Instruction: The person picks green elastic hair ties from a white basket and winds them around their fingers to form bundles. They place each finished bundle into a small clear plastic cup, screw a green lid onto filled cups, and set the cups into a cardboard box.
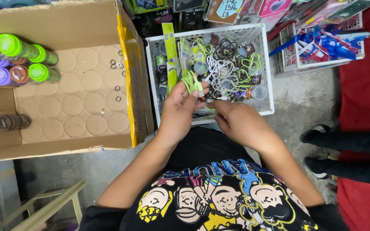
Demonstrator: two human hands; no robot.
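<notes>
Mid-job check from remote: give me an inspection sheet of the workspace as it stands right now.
Surface: grey concrete floor; no table seen.
Job's things: white plastic basket of coiled cables; green coiled cable.
Clutter: open cardboard box with coloured capped tubes and small rings; second basket with blue ribbon.
Grippers: left hand pinches the green coiled cable; right hand at the basket's front edge, grip hidden.
Cables: white, green and black coils tangled in the basket.
Surroundings: packaged goods behind; another person's sandalled feet; red cloth.
</notes>
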